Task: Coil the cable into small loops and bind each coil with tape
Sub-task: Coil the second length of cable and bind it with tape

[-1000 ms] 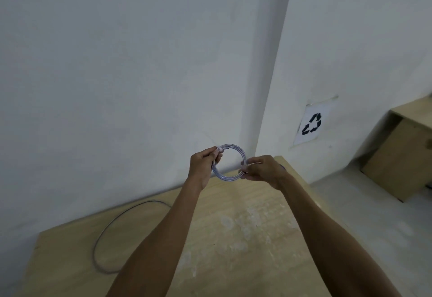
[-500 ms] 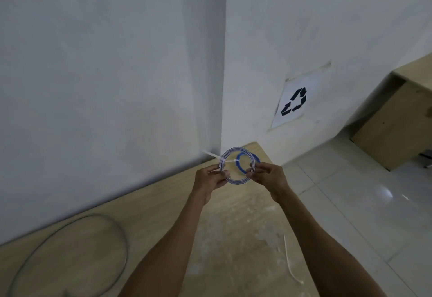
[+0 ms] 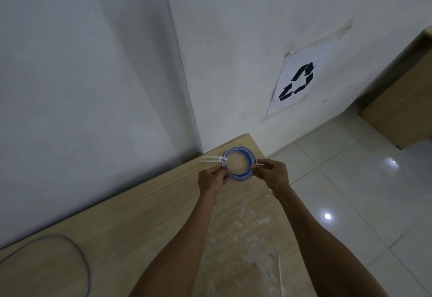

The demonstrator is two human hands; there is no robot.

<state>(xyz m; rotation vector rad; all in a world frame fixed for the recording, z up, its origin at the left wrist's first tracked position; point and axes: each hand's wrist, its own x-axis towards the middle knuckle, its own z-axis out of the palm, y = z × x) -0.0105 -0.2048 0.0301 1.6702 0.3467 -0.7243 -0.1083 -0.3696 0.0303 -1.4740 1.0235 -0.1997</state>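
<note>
A small round coil of blue-and-white cable (image 3: 243, 154) is held above the far corner of the wooden table (image 3: 145, 221). My left hand (image 3: 212, 179) pinches its lower left side and my right hand (image 3: 271, 172) pinches its right side. A white strip (image 3: 211, 159), a tie or tape, I cannot tell which, wraps the coil's upper left and sticks out to the left. It is blurred.
A large loose loop of grey cable (image 3: 79, 257) lies on the table at the left. A thin white strip (image 3: 280, 275) lies near the table's right edge. White walls meet just behind; tiled floor (image 3: 364, 193) and a wooden cabinet (image 3: 402, 100) are right.
The view swung right and down. The coil, first raised before the wall, came lower over the table corner; both hands kept hold and the white strip now shows at its left.
</note>
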